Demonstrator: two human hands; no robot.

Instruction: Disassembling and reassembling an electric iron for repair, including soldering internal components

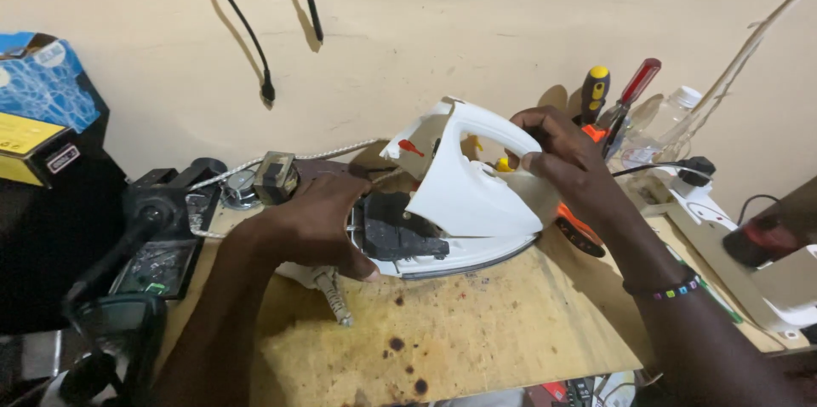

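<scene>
One white clothes iron (464,203) is lying opened near the board's (477,330) far edge; left hand (319,224) is pressing its base, right hand (566,160) is gripping its lifted, possibly cracked, shell; two screwdrivers (614,105) are standing behind.

I see open board (477,330) in front of the iron (459,203). Screwdrivers (613,100) and a power strip (732,245) crowd my right; a meter (157,266) blocks left.

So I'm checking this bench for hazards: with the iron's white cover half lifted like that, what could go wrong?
1. The white cover is tilted up in the right hand while the left hand presses on the rear of the iron's base; forced further, the thin plastic might crack.
2. The iron's cord trails off beside the left hand; where it ends is not visible, so the exposed insides could be live.
3. The base sits near the board's middle, yet a slip could skid it.
</scene>
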